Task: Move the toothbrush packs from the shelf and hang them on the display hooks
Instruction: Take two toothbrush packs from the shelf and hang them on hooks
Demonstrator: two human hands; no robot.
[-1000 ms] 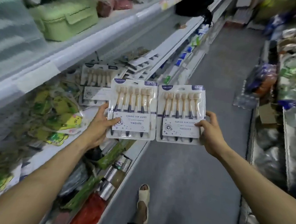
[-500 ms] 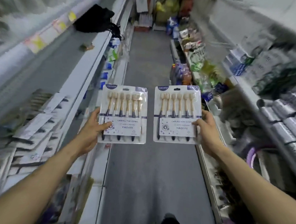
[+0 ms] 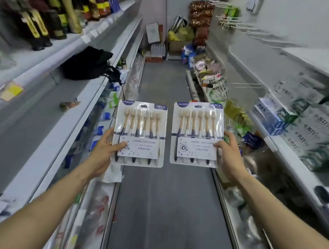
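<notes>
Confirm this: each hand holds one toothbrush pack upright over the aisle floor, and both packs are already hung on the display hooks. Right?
Not quite. The head view shows the left hand holding one toothbrush pack and the right hand holding the other pack upright over the aisle floor, but neither is hung; the display hooks stand apart on the right wall.

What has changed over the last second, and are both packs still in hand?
The view swung from the left shelving to face down the aisle. Nothing was let go: the left hand still holds one clear six-brush toothbrush pack, the right hand the other, side by side.
</notes>
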